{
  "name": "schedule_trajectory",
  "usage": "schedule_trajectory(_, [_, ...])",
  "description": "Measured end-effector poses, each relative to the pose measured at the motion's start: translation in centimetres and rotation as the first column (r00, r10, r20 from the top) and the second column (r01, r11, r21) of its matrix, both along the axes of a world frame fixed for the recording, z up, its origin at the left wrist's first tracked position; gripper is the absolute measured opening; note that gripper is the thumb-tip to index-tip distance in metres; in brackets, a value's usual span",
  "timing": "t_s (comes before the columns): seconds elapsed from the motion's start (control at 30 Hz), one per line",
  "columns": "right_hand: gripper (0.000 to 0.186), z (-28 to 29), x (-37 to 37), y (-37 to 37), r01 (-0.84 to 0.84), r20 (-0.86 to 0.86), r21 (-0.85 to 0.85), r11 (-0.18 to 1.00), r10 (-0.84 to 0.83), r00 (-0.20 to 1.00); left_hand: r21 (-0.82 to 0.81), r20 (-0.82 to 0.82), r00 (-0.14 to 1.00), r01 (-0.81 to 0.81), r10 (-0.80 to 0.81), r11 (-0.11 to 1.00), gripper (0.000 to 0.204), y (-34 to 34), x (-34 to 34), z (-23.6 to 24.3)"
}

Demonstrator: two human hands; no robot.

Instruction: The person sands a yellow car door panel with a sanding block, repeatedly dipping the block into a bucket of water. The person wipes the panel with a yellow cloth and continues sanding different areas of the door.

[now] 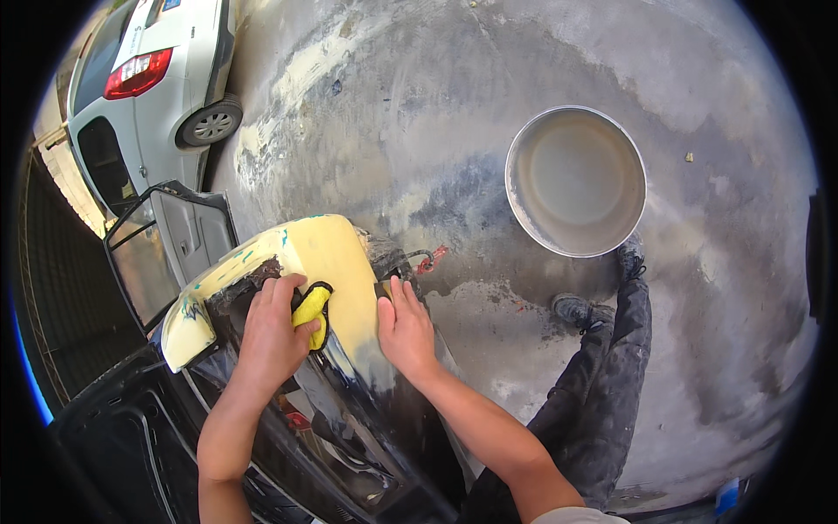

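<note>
My left hand (271, 327) is closed round a yellow cloth with black edging (312, 313), bunched against a car body panel. Pale yellow filler (327, 253) coats this panel's curved corner, fading into grey and black paint (371, 371). Across the corner's right side lies my right hand (407, 336), its fingers stretched out flat and its thumb a little apart. A small brownish flat piece (382, 287) shows by those fingertips; whether the hand grips it I cannot make out. Both palms are turned away from view.
A wide round basin (578, 248) of cloudy liquid stands on the stained concrete floor (454, 113), near my shoes (580, 310). At the far left are an open car door (194, 236) and a parked white car (161, 105). A red connector on a wire (431, 260) hangs past the panel.
</note>
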State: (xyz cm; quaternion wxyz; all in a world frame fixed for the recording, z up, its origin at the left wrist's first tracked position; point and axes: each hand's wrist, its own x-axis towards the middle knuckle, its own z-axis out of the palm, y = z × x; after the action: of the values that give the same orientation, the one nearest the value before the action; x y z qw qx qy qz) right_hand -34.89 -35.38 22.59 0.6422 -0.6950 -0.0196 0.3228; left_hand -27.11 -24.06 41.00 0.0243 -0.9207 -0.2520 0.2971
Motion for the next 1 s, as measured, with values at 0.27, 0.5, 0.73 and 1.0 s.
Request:
schedule_trajectory(0.27, [0.044,1.7,-4.9,-3.0,-0.06,0.058,-0.067,0.996,0.064,0.996,0.013,-0.008,0.999,-0.039,0.039,0.999,0.056,-0.3,0.1,-0.2])
schedule_trajectory(0.5, [0.049,1.8,-0.8,-2.3,-0.091,-0.061,-0.023,0.996,0.09,0.994,0.016,0.023,0.999,-0.04,0.04,0.999,0.055,-0.2,-0.1,-0.3])
schedule_trajectory(0.73, [0.049,-1.3,-0.3,1.2,-0.053,-0.134,0.024,0.998,0.056,0.989,0.002,0.024,0.999,-0.022,0.022,1.0,0.053,0.0,0.0,-0.2])
schedule_trajectory(1.0, [0.05,3.8,-5.9,-6.5,-0.1,0.129,0.008,0.995,0.098,0.987,0.014,0.092,0.994,0.05,-0.051,0.999,0.05,0.0,-0.7,-0.4])
